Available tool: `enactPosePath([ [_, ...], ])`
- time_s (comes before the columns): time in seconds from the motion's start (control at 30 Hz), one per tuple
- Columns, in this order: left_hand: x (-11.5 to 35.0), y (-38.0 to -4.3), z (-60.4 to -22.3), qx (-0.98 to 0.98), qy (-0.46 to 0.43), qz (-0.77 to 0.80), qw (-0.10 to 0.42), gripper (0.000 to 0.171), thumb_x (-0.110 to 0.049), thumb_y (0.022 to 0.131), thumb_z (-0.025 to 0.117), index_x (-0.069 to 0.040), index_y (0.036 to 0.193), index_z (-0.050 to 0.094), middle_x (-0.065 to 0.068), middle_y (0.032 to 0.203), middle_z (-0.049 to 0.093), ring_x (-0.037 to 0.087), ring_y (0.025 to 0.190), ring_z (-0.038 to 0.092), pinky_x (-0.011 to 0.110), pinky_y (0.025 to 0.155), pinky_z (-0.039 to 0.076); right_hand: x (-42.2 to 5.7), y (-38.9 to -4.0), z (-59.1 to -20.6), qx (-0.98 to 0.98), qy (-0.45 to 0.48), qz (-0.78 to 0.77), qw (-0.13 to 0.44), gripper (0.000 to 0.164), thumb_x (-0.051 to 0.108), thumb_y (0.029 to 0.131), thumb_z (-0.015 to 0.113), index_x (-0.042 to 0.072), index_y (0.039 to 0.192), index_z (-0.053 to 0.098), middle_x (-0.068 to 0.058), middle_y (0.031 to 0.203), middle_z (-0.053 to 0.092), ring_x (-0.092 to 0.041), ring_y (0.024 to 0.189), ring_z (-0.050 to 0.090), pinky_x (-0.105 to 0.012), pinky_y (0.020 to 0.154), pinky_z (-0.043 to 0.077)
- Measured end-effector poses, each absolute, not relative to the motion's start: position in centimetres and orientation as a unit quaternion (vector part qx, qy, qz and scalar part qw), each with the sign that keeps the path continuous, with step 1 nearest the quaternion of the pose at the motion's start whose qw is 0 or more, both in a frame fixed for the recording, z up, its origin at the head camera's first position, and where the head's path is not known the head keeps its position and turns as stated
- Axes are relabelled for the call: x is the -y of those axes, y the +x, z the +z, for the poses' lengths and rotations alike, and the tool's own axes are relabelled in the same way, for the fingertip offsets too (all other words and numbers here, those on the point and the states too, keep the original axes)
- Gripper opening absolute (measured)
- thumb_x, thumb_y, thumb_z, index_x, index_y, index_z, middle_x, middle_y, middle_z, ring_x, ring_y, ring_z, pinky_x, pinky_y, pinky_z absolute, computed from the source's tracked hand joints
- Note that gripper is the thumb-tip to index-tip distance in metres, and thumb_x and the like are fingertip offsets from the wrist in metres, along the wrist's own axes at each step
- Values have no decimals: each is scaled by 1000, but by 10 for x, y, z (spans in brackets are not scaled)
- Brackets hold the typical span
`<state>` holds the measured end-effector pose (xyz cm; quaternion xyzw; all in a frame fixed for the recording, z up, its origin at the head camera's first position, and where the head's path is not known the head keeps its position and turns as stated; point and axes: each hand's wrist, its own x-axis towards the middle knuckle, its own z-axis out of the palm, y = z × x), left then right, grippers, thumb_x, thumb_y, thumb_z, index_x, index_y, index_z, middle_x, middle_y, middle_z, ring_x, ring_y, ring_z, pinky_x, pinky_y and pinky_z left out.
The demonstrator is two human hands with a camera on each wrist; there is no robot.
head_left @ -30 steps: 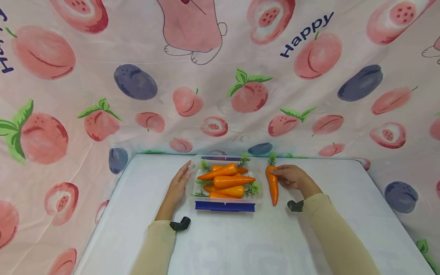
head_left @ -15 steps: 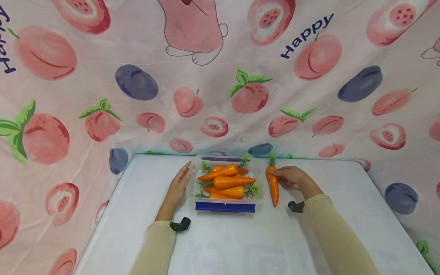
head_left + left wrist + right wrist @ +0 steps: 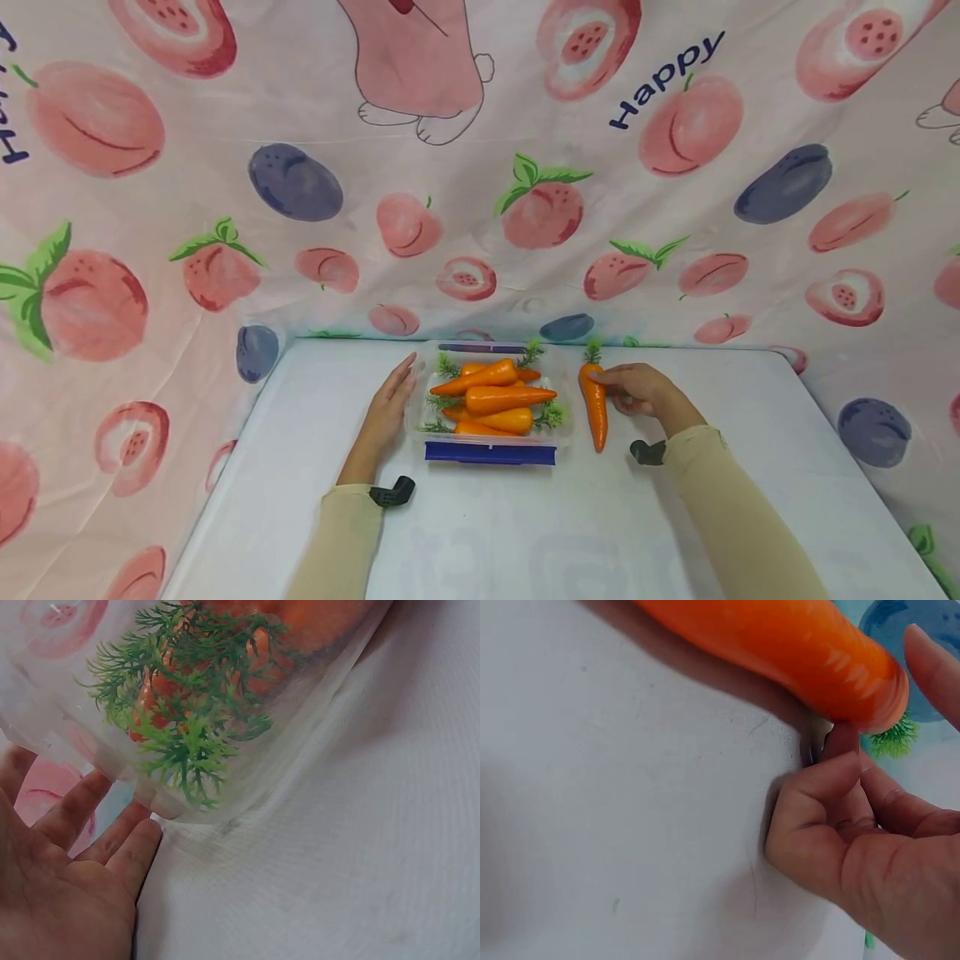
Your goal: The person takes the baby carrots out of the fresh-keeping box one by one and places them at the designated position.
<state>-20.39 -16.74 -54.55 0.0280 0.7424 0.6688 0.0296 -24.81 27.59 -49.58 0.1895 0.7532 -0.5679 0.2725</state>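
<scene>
A clear plastic box (image 3: 414, 417) with a blue front flap (image 3: 491, 452) holds several orange toy carrots (image 3: 510, 398) with green tufts. Along its left side, my left hand (image 3: 388, 410) lies with straight fingers; in the left wrist view the fingertips (image 3: 150, 829) are right at the box's lower corner. One more carrot (image 3: 595, 408) lies on the table to the right of the box, tuft pointing away from me. My right hand (image 3: 637, 387) holds it near its thick end, thumb on top and curled fingers beside it. Part of those fingers is hidden behind the hand in the head view.
A white table (image 3: 495, 533) carries everything. Behind it hangs a pink fruit-print cloth (image 3: 465, 167), which also covers the sides. A black wrist camera (image 3: 393, 492) sits on the left sleeve, another wrist camera (image 3: 647, 452) on the right one.
</scene>
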Motion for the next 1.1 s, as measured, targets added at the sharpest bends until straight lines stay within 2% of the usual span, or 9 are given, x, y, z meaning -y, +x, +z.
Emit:
enactPosePath([
  [0.2,168,-203,-549,-738,27,673,39,52,-47,107,47,-33,157,41,5,166,34,29,156,25,56,127,21,-287,-246,-500,-734,158,-593,290,63,41,97,70,-1,139,52,-3,103,63,-14,82,50,-18,65,46],
  [0.4,167,-203,-550,-734,29,678,38,50,-45,108,47,-34,156,42,4,166,34,28,156,25,55,127,20,-306,-240,-501,-656,160,-662,325,30,39,102,62,12,112,66,-1,91,59,-13,71,47,-18,62,46],
  [0.53,167,-204,-551,-732,30,679,35,51,-46,107,48,-33,156,42,4,166,34,28,156,25,55,127,20,-314,-238,-500,-635,147,-680,335,26,39,104,59,14,108,66,0,89,55,-12,73,45,-18,64,44],
  [0.7,167,-205,-550,-735,30,677,33,53,-48,106,48,-32,157,41,5,166,34,29,156,26,56,127,21,-317,-236,-494,-639,158,-679,325,28,39,103,61,12,111,65,-2,92,53,-12,77,46,-17,65,45],
  [0.83,166,-205,-548,-734,32,677,27,55,-46,107,48,-26,158,39,6,166,34,31,156,26,56,127,20,-316,-235,-485,-657,151,-668,315,34,39,102,63,8,117,58,-2,91,53,-13,77,46,-18,64,44],
  [1.1,169,-207,-548,-749,46,661,14,50,-38,109,47,-25,157,41,8,165,35,32,155,29,55,127,22,-310,-236,-470,-685,136,-644,311,61,40,102,61,2,144,41,-5,106,54,-13,87,48,-15,71,52],
])
